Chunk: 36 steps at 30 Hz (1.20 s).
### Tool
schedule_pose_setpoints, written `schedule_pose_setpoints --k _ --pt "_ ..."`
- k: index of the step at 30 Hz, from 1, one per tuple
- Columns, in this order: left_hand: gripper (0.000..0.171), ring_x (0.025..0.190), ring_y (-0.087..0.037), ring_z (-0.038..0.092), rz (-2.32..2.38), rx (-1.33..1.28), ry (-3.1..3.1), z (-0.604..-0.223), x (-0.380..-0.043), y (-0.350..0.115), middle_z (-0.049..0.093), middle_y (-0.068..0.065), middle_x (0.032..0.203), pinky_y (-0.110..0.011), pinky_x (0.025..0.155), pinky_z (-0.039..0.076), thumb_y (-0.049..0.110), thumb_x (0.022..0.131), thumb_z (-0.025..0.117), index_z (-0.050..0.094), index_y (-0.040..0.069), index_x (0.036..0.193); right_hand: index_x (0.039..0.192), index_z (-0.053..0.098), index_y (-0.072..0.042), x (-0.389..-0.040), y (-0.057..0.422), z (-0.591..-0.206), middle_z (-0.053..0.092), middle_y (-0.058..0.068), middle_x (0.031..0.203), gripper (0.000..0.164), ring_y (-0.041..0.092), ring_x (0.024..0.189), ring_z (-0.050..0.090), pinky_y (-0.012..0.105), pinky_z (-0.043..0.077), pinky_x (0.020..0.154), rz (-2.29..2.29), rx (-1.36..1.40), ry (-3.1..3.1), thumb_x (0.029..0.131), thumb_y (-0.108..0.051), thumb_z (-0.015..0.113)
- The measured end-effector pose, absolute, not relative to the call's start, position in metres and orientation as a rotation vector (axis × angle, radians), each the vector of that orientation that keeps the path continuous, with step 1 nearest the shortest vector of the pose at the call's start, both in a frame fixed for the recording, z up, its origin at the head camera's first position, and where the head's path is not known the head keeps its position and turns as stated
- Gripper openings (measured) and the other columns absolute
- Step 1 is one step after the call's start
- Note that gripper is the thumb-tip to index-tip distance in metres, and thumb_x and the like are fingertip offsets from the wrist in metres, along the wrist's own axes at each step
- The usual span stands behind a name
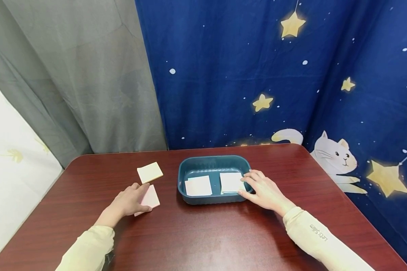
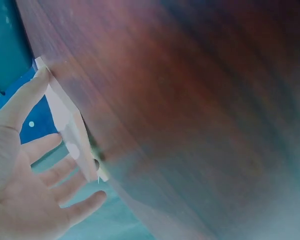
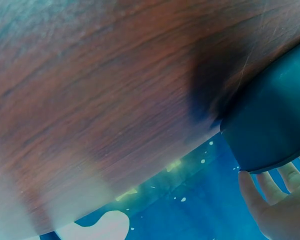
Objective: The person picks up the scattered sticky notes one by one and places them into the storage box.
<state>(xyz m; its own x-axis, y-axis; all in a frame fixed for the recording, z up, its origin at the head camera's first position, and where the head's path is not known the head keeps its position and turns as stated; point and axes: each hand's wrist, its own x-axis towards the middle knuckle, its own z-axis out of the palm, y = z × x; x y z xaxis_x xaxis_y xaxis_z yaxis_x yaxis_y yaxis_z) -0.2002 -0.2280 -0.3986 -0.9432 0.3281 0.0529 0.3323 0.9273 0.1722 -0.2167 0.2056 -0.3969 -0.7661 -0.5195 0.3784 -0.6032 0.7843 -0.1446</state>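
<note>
At the left, a pad of pink sticky notes (image 1: 152, 197) lies on the table. My left hand (image 1: 130, 200) spans it, thumb at the near edge and fingers at the far edge; the left wrist view has the thumb against one end of the pad (image 2: 65, 117). My right hand (image 1: 266, 191) reaches over the right rim of a dark teal bin (image 1: 186, 199). Its thumb and index finger touch the right side of a stack of white sticky notes (image 1: 231, 182) inside; some fingertips are hidden behind the rim in the right wrist view.
A pale yellow sticky-note pad (image 1: 150, 172) lies just beyond the pink one. Inside the bin's left half sits another stack of pale notes (image 1: 198, 186). Curtains hang behind the dark red table (image 1: 190, 233).
</note>
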Motion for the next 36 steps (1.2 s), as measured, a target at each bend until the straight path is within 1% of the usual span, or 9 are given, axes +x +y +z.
schedule_pose_setpoints --k 3,11,14,17,25,31,36 --pt "0.079 0.073 -0.026 0.048 -0.275 -0.509 -3.045 -0.399 -0.201 -0.228 0.046 -0.012 0.089 -0.043 0.055 0.039 0.040 0.059 0.077 0.047 0.004 0.122 0.109 0.062 -0.013 -0.217 0.205 -0.397 0.053 0.004 0.113 0.050 0.024 0.114 0.039 0.044 0.040 0.082 0.371 0.859 -2.660 0.082 -0.053 0.050" --pt "0.083 0.084 -0.030 0.046 -0.169 -0.470 -3.034 -0.399 -0.198 -0.229 0.049 -0.010 0.089 -0.047 0.060 0.035 0.049 0.058 0.074 0.047 0.007 0.124 0.109 0.062 -0.013 -0.217 0.205 -0.398 0.052 0.004 0.113 0.050 0.024 0.114 0.038 0.044 0.040 0.082 0.376 0.856 -2.667 0.082 -0.053 0.050" --pt "0.084 0.084 -0.030 0.046 -0.129 -0.458 -3.030 -0.398 -0.197 -0.230 0.050 -0.009 0.088 -0.047 0.060 0.034 0.053 0.057 0.072 0.048 0.008 0.124 0.109 0.062 -0.013 -0.217 0.205 -0.398 0.052 0.004 0.113 0.049 0.024 0.114 0.038 0.044 0.040 0.083 0.375 0.861 -2.663 0.082 -0.053 0.050" --pt "0.082 0.083 -0.030 0.047 -0.116 -0.458 -3.014 -0.398 -0.197 -0.230 0.050 -0.008 0.087 -0.047 0.060 0.034 0.054 0.058 0.072 0.050 0.008 0.122 0.109 0.062 -0.012 -0.217 0.205 -0.398 0.052 0.004 0.113 0.050 0.024 0.114 0.038 0.044 0.040 0.083 0.377 0.862 -2.663 0.082 -0.053 0.050" --pt "0.067 0.079 -0.030 0.051 -0.150 -0.492 -2.961 -0.396 -0.198 -0.232 0.048 -0.004 0.079 -0.044 0.057 0.034 0.038 0.065 0.074 0.052 0.006 0.119 0.109 0.062 -0.013 -0.216 0.206 -0.398 0.052 0.004 0.114 0.049 0.024 0.115 0.038 0.045 0.040 0.082 0.372 0.856 -2.663 0.082 -0.053 0.050" --pt "0.058 0.082 -0.029 0.053 -0.157 -0.509 -2.919 -0.394 -0.196 -0.232 0.052 -0.006 0.084 -0.045 0.060 0.035 0.029 0.068 0.073 0.054 0.006 0.117 0.109 0.062 -0.013 -0.217 0.206 -0.399 0.052 0.004 0.113 0.049 0.024 0.114 0.038 0.044 0.040 0.082 0.374 0.858 -2.661 0.082 -0.052 0.051" --pt "0.044 0.077 -0.026 0.056 -0.163 -0.532 -2.856 -0.388 -0.193 -0.231 0.054 -0.005 0.083 -0.043 0.057 0.035 0.016 0.071 0.070 0.057 0.007 0.113 0.109 0.062 -0.013 -0.217 0.206 -0.399 0.052 0.004 0.113 0.049 0.024 0.114 0.038 0.044 0.040 0.083 0.373 0.856 -2.660 0.082 -0.053 0.051"
